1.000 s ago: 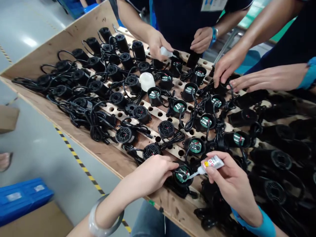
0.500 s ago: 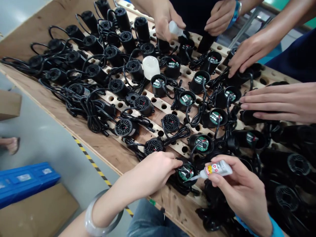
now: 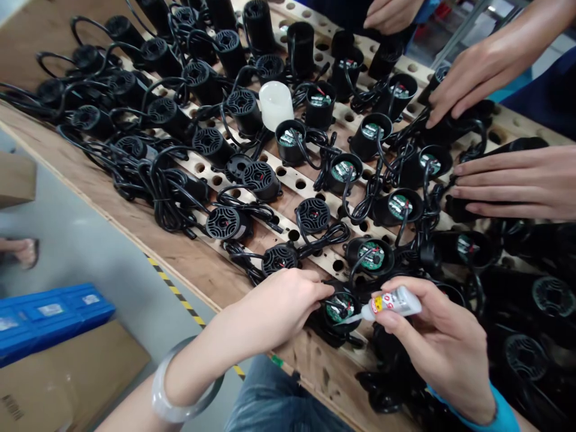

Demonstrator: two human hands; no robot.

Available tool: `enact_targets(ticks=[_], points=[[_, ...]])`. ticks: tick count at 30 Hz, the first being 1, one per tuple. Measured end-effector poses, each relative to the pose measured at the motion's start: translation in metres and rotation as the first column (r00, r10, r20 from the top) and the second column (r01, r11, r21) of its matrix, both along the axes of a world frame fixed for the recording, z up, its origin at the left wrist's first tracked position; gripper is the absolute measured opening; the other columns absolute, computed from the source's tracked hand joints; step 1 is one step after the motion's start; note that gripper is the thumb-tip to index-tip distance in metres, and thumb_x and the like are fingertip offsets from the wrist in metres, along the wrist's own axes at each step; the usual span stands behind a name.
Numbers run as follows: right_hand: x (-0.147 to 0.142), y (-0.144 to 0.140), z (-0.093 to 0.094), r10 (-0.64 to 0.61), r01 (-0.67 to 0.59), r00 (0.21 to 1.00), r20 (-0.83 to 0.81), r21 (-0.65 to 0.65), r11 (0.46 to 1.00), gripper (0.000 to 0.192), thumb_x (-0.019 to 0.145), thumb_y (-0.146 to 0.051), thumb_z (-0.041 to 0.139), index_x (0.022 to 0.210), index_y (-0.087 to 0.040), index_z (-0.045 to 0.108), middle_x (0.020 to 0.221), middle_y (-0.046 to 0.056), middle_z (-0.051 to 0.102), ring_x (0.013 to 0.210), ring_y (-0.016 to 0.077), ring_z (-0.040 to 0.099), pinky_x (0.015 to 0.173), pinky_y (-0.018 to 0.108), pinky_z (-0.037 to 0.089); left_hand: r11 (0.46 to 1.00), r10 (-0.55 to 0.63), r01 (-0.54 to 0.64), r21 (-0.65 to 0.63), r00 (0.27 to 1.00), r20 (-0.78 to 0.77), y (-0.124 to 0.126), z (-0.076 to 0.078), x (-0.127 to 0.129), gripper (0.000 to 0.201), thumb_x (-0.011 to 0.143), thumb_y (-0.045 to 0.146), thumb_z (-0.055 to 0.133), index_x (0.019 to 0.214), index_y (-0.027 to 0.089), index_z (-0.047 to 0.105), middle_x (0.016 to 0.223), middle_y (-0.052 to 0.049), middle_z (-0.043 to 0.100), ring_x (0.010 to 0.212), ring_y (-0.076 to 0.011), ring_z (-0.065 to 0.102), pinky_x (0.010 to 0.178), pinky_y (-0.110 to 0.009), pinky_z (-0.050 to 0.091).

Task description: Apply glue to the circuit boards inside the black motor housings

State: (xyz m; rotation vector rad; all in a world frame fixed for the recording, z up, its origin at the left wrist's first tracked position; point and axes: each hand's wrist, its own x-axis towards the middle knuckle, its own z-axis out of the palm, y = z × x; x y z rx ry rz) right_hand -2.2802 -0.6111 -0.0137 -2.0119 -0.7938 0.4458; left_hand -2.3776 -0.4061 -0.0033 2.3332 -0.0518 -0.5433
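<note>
My right hand point(image 3: 432, 336) grips a small glue bottle point(image 3: 395, 302) with a red and yellow label. Its thin clear nozzle points left and down into an open black round housing point(image 3: 330, 335). Inside that housing sit a green circuit board point(image 3: 338, 309) and thin wires. The nozzle tip is at the board's near edge; whether glue is coming out cannot be made out. My left hand point(image 3: 292, 300) is closed at the housing's left rim, with the index finger over the edge and the thumb hidden. Another open housing point(image 3: 369, 257) with a green board stands just behind.
Many black housings with coiled cables point(image 3: 171, 204) fill a wooden crate point(image 3: 148, 240) with drilled wooden strips point(image 3: 310, 195). A white cup-shaped piece point(image 3: 276, 107) stands among them. Co-workers' hands point(image 3: 517, 183) rest on housings at the right and back. Blue crates point(image 3: 54, 315) and cardboard boxes point(image 3: 67, 378) lie at left.
The view has shifted slightly. A co-worker's hand with a white bottle at the back has gone out of view. My hands keep almost the same place at the housing.
</note>
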Motion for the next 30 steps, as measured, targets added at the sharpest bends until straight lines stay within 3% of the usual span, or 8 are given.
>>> enact_targets(ticks=[30], points=[[0.0057,-0.0028,0.0003,0.015,-0.016,1.000,-0.015,-0.048,0.999,0.013,0.083,-0.029,0.064,0.095,-0.026,0.060,0.066,-0.004,0.065,0.048,0.0100,0.057,0.046,0.021,0.044,1.000,-0.009,0.009,0.014,1.000,0.013,-0.0002,-0.0031,-0.0004,0.028,0.092,0.014,0.044,0.110,0.021,0.064,0.096,-0.006,0.068,0.084,-0.0171,0.066,0.073,-0.025,0.049]])
